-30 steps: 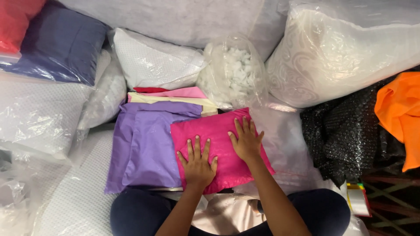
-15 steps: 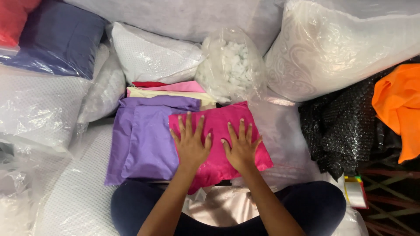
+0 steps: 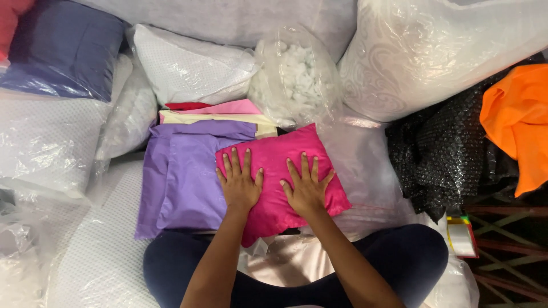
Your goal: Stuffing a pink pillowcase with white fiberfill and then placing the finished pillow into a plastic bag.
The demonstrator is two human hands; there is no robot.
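Note:
A small bright pink cushion [image 3: 278,148] lies in front of me, partly over a purple cushion cover [image 3: 182,171]. My left hand [image 3: 239,181] presses flat on the pink cushion's left half, fingers spread. My right hand [image 3: 305,185] presses flat on its right half, fingers spread too. Neither hand grips anything. Under the purple cover lie cream [image 3: 217,118], light pink [image 3: 228,107] and red [image 3: 182,105] folded covers. My dark-trousered legs [image 3: 411,256] are crossed below, with a shiny beige fabric [image 3: 291,265] on my lap.
A clear bag of white stuffing [image 3: 294,74] stands behind the pink cushion. Plastic-wrapped white pillows [image 3: 188,65] surround the spot, with a big patterned one [image 3: 434,51] at right. A navy pillow [image 3: 63,51] is top left. Black sequinned fabric [image 3: 445,154] and orange cloth [image 3: 516,120] lie right.
My left hand slid up from the cushion's lower edge to its left half; my right hand drew back slightly. The cushion looks flatter and the view shifted a little.

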